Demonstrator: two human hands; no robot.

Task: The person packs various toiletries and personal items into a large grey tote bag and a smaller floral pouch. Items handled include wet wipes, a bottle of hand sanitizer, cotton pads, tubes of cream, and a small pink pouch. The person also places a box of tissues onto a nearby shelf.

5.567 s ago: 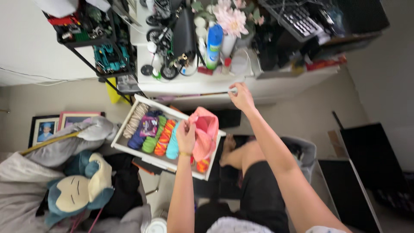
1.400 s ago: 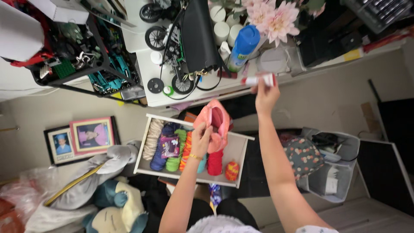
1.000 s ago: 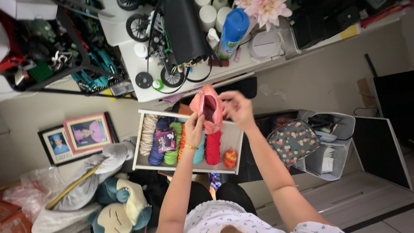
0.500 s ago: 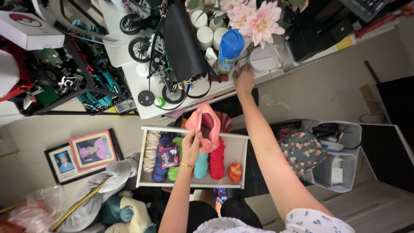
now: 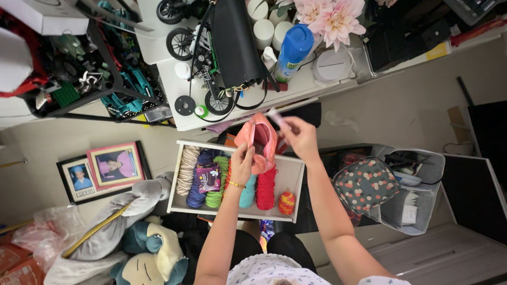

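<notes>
The right hand [image 5: 300,138] has come back from the shelf, fingers pinching a small tube [image 5: 277,118] over the left hand's [image 5: 242,161] gripped pink pouch [image 5: 257,140].

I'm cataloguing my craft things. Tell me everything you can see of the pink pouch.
The pink pouch looks like soft, salmon-pink fabric, slightly crumpled. Its mouth gapes open toward the camera. The left hand pinches its lower edge, holding it above the white yarn tray. The right hand sits at its opening, holding something thin and blurred.

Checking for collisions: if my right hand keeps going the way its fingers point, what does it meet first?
Probably the open mouth of the pink pouch, held by the left hand; the right hand points at it, though depth is unclear.
</notes>
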